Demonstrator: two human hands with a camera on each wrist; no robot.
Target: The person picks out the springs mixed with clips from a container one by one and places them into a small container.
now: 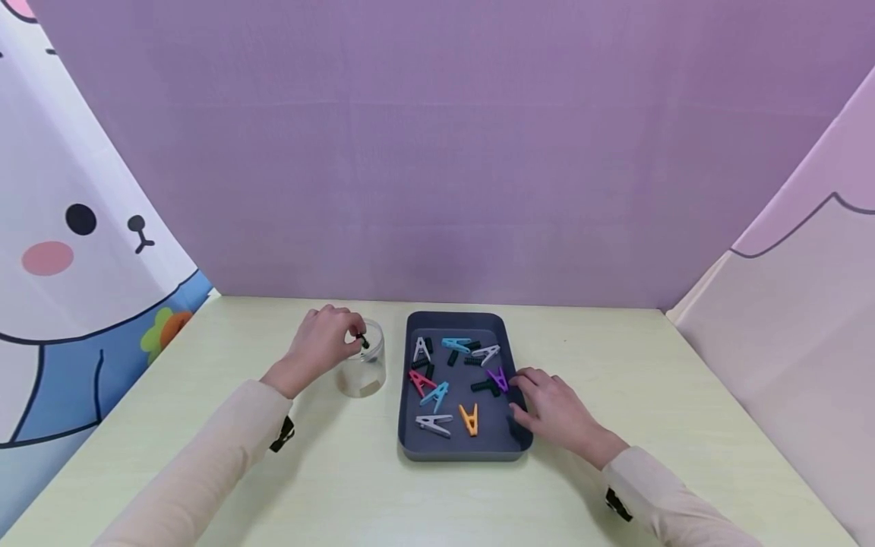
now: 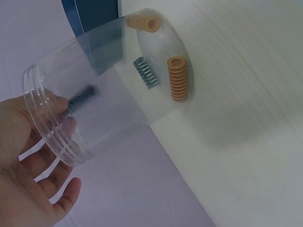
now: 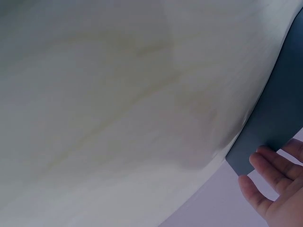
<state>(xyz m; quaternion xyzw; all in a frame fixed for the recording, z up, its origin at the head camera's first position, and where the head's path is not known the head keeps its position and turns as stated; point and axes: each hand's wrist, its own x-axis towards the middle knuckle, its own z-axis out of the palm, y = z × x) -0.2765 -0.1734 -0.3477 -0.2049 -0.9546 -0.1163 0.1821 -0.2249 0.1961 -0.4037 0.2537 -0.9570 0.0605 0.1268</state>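
At the mouth of a clear plastic jar [image 1: 362,380], my left hand [image 1: 321,342] pinches a dark coil spring [image 1: 364,342] between thumb and finger. The left wrist view shows this dark spring [image 2: 83,98] inside the rim, slightly blurred. On the jar's bottom lie two orange springs [image 2: 178,79] and another dark spring [image 2: 145,72]. My right hand [image 1: 557,406] rests at the right edge of a grey tray [image 1: 465,450], holding nothing, its fingers loosely bent. In the right wrist view, its fingertips are close by the tray's wall [image 3: 270,113]; contact is hard to tell.
Scattered in the tray are several dark springs and plastic clips, among them a purple clip [image 1: 499,378], an orange clip [image 1: 469,419], a red clip [image 1: 421,382] and a light grey clip [image 1: 434,425]. The jar stands upright left of the tray. Behind the table [image 1: 601,357] hangs a purple cloth [image 1: 437,152].
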